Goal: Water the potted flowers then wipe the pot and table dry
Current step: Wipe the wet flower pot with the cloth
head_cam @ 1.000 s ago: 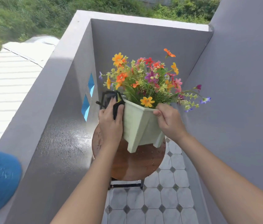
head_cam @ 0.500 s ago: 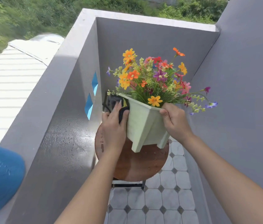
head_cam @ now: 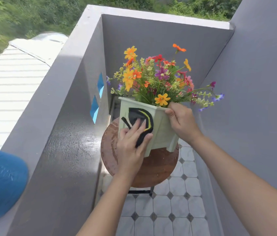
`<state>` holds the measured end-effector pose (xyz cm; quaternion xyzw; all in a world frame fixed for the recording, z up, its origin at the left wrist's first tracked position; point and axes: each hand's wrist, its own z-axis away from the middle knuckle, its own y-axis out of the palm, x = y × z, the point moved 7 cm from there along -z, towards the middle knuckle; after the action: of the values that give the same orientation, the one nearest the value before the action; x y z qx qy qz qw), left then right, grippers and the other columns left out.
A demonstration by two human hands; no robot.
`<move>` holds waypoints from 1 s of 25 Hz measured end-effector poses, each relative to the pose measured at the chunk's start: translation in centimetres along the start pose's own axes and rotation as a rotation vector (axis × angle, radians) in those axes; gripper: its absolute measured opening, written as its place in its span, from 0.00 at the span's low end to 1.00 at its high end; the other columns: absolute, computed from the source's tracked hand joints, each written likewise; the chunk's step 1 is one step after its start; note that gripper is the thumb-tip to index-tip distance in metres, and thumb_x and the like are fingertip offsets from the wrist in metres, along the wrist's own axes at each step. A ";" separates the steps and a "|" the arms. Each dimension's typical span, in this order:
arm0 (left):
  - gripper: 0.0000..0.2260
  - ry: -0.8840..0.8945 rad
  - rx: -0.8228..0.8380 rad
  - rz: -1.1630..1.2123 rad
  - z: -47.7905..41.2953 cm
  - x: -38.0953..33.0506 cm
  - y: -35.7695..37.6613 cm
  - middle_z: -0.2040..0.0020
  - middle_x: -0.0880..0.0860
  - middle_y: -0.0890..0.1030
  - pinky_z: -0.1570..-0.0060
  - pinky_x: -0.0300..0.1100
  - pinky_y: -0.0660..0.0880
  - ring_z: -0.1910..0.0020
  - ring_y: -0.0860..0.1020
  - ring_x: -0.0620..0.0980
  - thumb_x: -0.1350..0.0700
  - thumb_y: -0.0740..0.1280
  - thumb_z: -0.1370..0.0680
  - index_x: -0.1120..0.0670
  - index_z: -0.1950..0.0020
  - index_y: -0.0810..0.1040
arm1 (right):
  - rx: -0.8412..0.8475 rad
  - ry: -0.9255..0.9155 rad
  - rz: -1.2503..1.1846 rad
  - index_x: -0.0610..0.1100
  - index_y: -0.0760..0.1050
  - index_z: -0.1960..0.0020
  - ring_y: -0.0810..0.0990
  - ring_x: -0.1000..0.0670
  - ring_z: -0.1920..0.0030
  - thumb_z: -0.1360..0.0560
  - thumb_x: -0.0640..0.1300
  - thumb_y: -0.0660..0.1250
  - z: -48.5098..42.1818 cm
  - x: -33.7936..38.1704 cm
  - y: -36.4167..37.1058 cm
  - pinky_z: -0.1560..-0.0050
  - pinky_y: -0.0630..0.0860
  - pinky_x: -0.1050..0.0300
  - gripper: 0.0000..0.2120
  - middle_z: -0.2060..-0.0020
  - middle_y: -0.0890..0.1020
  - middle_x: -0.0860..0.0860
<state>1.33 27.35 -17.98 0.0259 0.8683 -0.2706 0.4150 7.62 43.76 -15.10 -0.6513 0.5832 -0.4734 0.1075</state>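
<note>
A pale green angular pot [head_cam: 162, 128] full of orange, yellow, red and purple flowers [head_cam: 158, 79] stands on a small round brown table [head_cam: 158, 169]. My left hand [head_cam: 131, 147] presses a black and grey cloth with a yellow stripe [head_cam: 143, 123] flat against the pot's near left face. My right hand [head_cam: 182, 121] grips the pot's rim at its right corner. The pot looks slightly tilted, its near foot hanging over the tabletop.
A grey parapet wall with a wet, glossy top [head_cam: 69, 150] runs along the left. Grey walls close the back and right. A blue container [head_cam: 0, 183] sits at the lower left on the ledge. Tiled floor [head_cam: 165, 215] lies below the table.
The pot has turned so its left face now shows toward me. My left hand has brought the cloth from behind the pot's left edge onto that face.
</note>
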 end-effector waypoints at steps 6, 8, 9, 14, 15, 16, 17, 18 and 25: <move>0.13 0.339 0.035 -0.072 5.2 0.8 0.5 0.44 0.53 0.79 0.50 0.35 0.67 0.56 0.67 0.51 0.47 0.61 0.21 0.51 0.39 0.74 | 0.001 -0.002 -0.004 0.33 0.69 0.66 0.63 0.54 0.68 0.21 0.59 0.45 0.4 -0.7 -0.6 0.67 0.52 0.63 0.33 0.71 0.66 0.49; 0.14 0.331 -0.026 -0.108 3.2 -0.4 0.5 0.45 0.55 0.81 0.48 0.34 0.65 0.55 0.68 0.52 0.49 0.62 0.21 0.52 0.38 0.76 | 0.025 -0.021 -0.006 0.34 0.69 0.66 0.59 0.58 0.68 0.21 0.58 0.45 0.4 -0.2 -0.2 0.67 0.53 0.64 0.31 0.70 0.66 0.50; 0.15 0.284 -0.045 -0.115 1.7 -0.5 0.7 0.44 0.55 0.81 0.47 0.34 0.65 0.54 0.69 0.53 0.49 0.62 0.21 0.53 0.37 0.76 | 0.032 -0.026 -0.012 0.34 0.69 0.65 0.59 0.58 0.67 0.21 0.58 0.45 0.3 -0.1 -0.1 0.67 0.54 0.65 0.30 0.70 0.66 0.50; 0.19 -0.357 -0.025 -0.073 -2.9 5.3 0.9 0.45 0.60 0.80 0.46 0.45 0.69 0.46 0.72 0.60 0.46 0.57 0.20 0.55 0.38 0.77 | 0.011 -0.059 -0.034 0.45 0.63 0.63 0.57 0.59 0.67 0.20 0.56 0.46 0.9 0.6 -0.6 0.66 0.54 0.66 0.20 0.70 0.64 0.54; 0.15 -0.469 0.001 -0.067 -3.4 6.7 0.9 0.52 0.59 0.79 0.52 0.43 0.66 0.49 0.72 0.60 0.47 0.58 0.20 0.56 0.46 0.79 | 0.019 -0.070 -0.036 0.46 0.62 0.63 0.57 0.59 0.67 0.20 0.56 0.46 1.1 0.8 -0.5 0.66 0.56 0.68 0.19 0.70 0.62 0.56; 0.16 -0.553 0.030 -0.071 -4.1 7.7 0.8 0.60 0.56 0.76 0.60 0.42 0.61 0.53 0.71 0.60 0.48 0.57 0.19 0.57 0.56 0.76 | 0.031 -0.072 -0.044 0.46 0.63 0.62 0.57 0.59 0.66 0.20 0.56 0.46 1.3 0.8 -0.4 0.65 0.58 0.70 0.19 0.70 0.61 0.57; 0.18 -0.632 0.064 -0.066 -5.0 8.8 0.7 0.65 0.54 0.73 0.64 0.43 0.57 0.57 0.71 0.58 0.48 0.56 0.19 0.59 0.61 0.72 | 0.036 -0.067 -0.051 0.44 0.65 0.63 0.57 0.59 0.66 0.20 0.56 0.46 1.3 0.8 -0.3 0.64 0.59 0.72 0.21 0.70 0.61 0.57; 0.19 -0.713 0.112 -0.006 -5.8 9.8 0.9 0.67 0.52 0.71 0.65 0.43 0.58 0.59 0.70 0.56 0.48 0.56 0.19 0.61 0.60 0.72 | 0.038 -0.062 -0.056 0.44 0.65 0.62 0.56 0.59 0.66 0.20 0.56 0.46 1.3 0.7 -0.3 0.64 0.59 0.73 0.21 0.70 0.61 0.58; 0.19 -0.945 0.518 0.284 -7.7 9.7 2.1 0.66 0.55 0.75 0.69 0.42 0.70 0.72 0.73 0.53 0.41 0.65 0.29 0.54 0.49 0.76 | 0.070 -0.040 -0.076 0.36 0.67 0.65 0.57 0.57 0.67 0.19 0.57 0.45 2.1 -0.9 -0.8 0.66 0.57 0.67 0.29 0.71 0.66 0.48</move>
<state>-9.89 31.23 -22.12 0.1195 0.4811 -0.3988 0.7715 9.85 43.90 -16.13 -0.6782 0.5386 -0.4843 0.1238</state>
